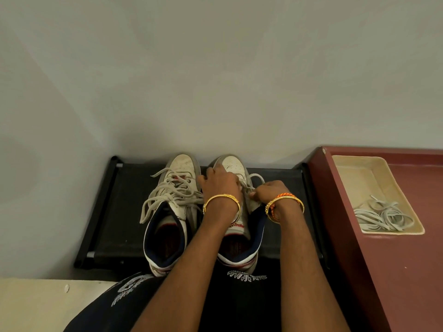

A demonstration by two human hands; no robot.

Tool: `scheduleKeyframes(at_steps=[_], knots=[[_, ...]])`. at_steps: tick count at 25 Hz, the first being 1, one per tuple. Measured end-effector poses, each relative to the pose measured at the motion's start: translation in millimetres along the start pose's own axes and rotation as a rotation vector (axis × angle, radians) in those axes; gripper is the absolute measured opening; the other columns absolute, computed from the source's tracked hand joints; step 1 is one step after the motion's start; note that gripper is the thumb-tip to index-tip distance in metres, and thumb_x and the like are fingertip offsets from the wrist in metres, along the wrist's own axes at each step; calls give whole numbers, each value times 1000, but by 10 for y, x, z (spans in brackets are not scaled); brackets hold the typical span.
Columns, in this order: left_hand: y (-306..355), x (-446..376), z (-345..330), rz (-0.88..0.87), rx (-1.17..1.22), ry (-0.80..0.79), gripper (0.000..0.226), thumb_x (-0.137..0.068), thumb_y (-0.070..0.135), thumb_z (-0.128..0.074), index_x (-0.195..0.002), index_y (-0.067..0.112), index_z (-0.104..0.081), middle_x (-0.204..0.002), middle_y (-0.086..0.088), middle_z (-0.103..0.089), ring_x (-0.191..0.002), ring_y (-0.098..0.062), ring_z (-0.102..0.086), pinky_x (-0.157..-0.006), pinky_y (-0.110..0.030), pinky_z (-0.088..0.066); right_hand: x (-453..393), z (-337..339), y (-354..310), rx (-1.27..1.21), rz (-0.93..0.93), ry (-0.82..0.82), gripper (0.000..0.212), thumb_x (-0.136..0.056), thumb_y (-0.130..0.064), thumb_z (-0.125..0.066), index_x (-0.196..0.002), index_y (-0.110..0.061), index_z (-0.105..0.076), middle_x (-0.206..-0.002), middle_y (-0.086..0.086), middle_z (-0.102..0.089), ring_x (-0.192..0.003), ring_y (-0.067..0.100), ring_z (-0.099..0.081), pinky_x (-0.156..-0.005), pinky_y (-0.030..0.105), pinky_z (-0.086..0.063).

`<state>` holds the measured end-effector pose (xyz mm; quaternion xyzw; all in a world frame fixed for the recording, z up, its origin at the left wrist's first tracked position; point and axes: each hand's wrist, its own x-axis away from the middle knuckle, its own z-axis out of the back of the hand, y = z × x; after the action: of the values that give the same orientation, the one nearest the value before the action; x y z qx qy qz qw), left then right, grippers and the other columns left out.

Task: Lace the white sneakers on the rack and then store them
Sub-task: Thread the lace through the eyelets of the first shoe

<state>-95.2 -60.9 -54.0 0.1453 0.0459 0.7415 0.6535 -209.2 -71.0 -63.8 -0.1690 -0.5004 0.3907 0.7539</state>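
1. Nearest to us, below the black rack point(124, 240), we see dark cloth over our knees with a white printed pattern on it; we cannot make out any words.
2. Our two bare forearms reach forward over the rack, each wrist ringed by a smooth gold bangle point(221, 200); the right wrist also carries a braided orange thread.
3. Our left hand point(219, 183) lies over the forefoot of the right sneaker point(239, 226), fingers curled down onto its lace; how tightly it grips we cannot tell.
4. Our right hand point(271, 191) pinches a strand of that same flat, greyish lace point(257, 177) just beside the eyelets.
5. Both white sneakers stand side by side on the rack's dark fabric shelf, toes to the wall. They are high-cut, with navy padded collars, scuffed leather and perforated toes. A small red label on the right tongue is unreadable.
6. The left sneaker point(172, 212) is threaded, its lace ends hanging loose.
7. Right of the rack, a maroon surface point(383, 271) holds a cream rectangular tray point(359, 173) with a tangle of spare laces point(381, 216).
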Motion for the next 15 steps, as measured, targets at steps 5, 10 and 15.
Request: scheduleKeyframes(at_steps=[5,10,15], knots=[[-243,32,291,277,563,341,13,-81,20,-68,-71,29,-68,-130,7,-39,-123,-18,-35,-99,-42,-26,50,44,0,-34,-15,-17,18,-86,-5,-62,-102,2,-66,-103,16,-67,-81,21,-60,-73,31,-49],[-572,-48,719,496,1525,779,22,-90,4,-55,-77,21,-53,-105,0,-60,-99,-13,-62,-89,-22,-50,55,52,-5,-14,-28,-43,19,-90,-8,-59,-106,1,-63,-100,9,-63,-67,11,-51,-52,19,-40],[-464,-85,627,325,1223,425,8,-93,9,-44,-95,13,-50,-75,3,-56,-66,-17,-53,-51,-19,-42,62,23,-11,-45,-35,-28,10,-88,-5,-60,-94,0,-66,-89,10,-63,-70,15,-55,-53,25,-42]])
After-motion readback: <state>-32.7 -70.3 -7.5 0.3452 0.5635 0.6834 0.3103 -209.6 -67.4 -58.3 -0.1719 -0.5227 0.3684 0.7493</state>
